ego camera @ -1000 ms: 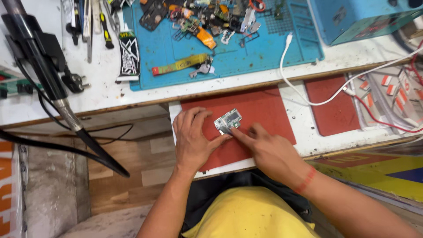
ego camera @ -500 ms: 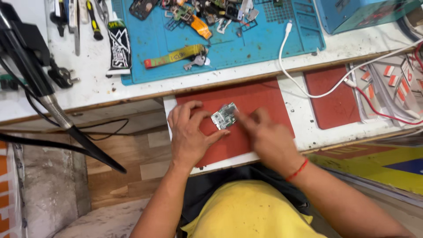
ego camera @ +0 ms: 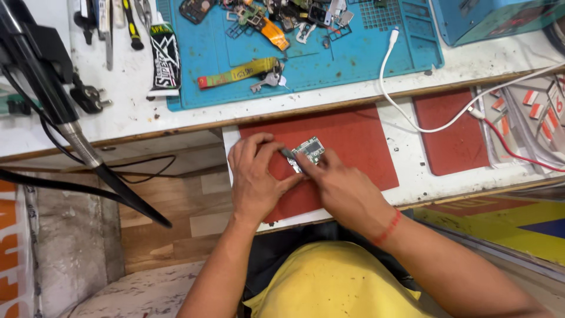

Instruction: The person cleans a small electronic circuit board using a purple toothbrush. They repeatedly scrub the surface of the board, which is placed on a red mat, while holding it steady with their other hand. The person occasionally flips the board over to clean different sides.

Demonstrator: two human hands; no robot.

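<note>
A small green and silver circuit board [ego camera: 310,149] lies on a red mat [ego camera: 359,141] on a pull-out shelf below the bench. My left hand [ego camera: 254,176] rests on the mat at the board's left edge, fingers curled, with what looks like a thin dark tool [ego camera: 288,156] pinched at its fingertips. My right hand [ego camera: 341,188] presses its fingers on the board's near side. A red thread is tied around my right wrist.
A blue work mat [ego camera: 353,59] on the white bench holds phone parts, a yellow strap with keys [ego camera: 238,73] and a white cable [ego camera: 400,100]. A second red mat [ego camera: 456,132] lies to the right. A black lamp arm [ego camera: 70,129] crosses the left side. Hand tools lie at top left.
Both hands have stayed on the board. The board has shifted a little on the mat, and my right hand's fingers have closed in on its near side.
</note>
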